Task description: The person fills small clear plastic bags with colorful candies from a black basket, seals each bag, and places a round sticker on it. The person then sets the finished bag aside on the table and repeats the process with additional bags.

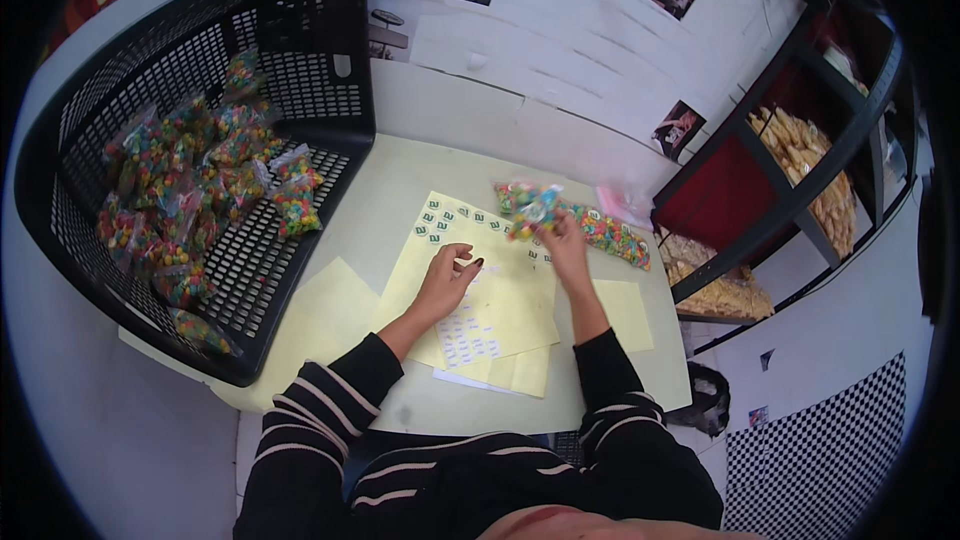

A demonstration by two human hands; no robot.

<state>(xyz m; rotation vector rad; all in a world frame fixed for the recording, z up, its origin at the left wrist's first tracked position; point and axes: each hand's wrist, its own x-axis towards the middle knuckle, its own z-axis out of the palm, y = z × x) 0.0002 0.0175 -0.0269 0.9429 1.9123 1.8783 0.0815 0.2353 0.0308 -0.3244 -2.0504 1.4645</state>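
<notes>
My right hand (564, 238) grips a small clear bag of colourful candy (536, 211), blurred, above the far right of a yellow sticker sheet (517, 315). My left hand (448, 281) hovers over the middle of that sheet with its fingers apart and nothing in them. Round stickers with green print (434, 217) sit along the sheet's far part. Small printed labels (466, 341) cover its near left part. Beyond my right hand, a row of candy bags (611, 235) lies on the table, some bearing round stickers.
A black perforated plastic crate (247, 262) lies at the left with many candy bags (187, 187) in it. Pink-and-clear plastic (626, 204) rests by the wall. More yellow paper (337, 300) lies on the table (435, 412). A rack (780, 225) at the right holds bagged snacks (810, 172).
</notes>
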